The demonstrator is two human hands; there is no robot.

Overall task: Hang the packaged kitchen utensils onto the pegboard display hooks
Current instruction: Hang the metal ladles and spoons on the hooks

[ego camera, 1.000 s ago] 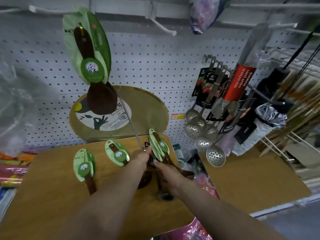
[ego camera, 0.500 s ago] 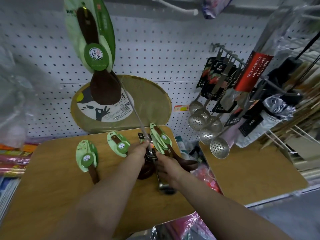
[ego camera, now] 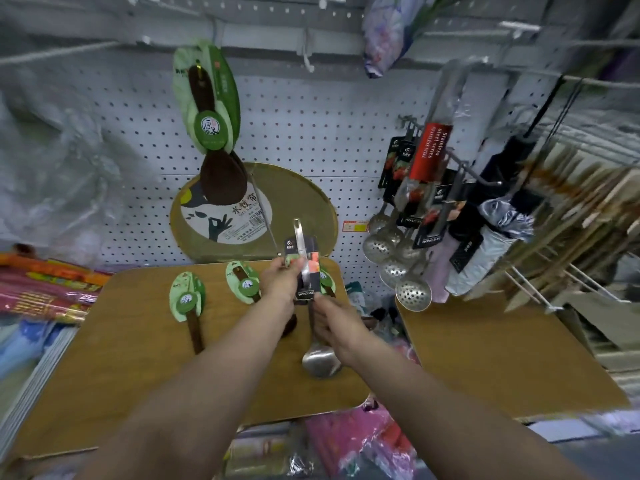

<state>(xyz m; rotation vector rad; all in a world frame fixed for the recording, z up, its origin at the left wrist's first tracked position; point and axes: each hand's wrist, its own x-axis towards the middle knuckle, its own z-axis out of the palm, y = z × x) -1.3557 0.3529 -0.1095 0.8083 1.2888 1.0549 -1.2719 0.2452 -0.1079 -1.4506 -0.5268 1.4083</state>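
A steel ladle [ego camera: 320, 362] with a black card label is lifted above the wooden board [ego camera: 138, 358], handle up. My right hand [ego camera: 334, 325] grips its stem just above the bowl. My left hand [ego camera: 282, 280] holds the labelled upper handle and also touches the tip of a long bare pegboard hook [ego camera: 265, 216]. Two wooden spoons in green cards [ego camera: 187, 299] [ego camera: 244, 284] lie on the board. Another green-carded wooden spoon [ego camera: 211, 126] hangs on the white pegboard [ego camera: 311, 133] above.
Slotted steel ladles [ego camera: 398, 258] and a red-labelled utensil [ego camera: 429, 147] hang on hooks to the right. A round gold tray [ego camera: 304, 209] leans against the pegboard. A second wooden board [ego camera: 485, 358] lies right; bamboo goods [ego camera: 571, 220] crowd the far right, packaged goods [ego camera: 45, 292] the left.
Both hands have lifted the steel ladle off the board and raised its handle toward the tip of the long hook. The camera tilted slightly upward.
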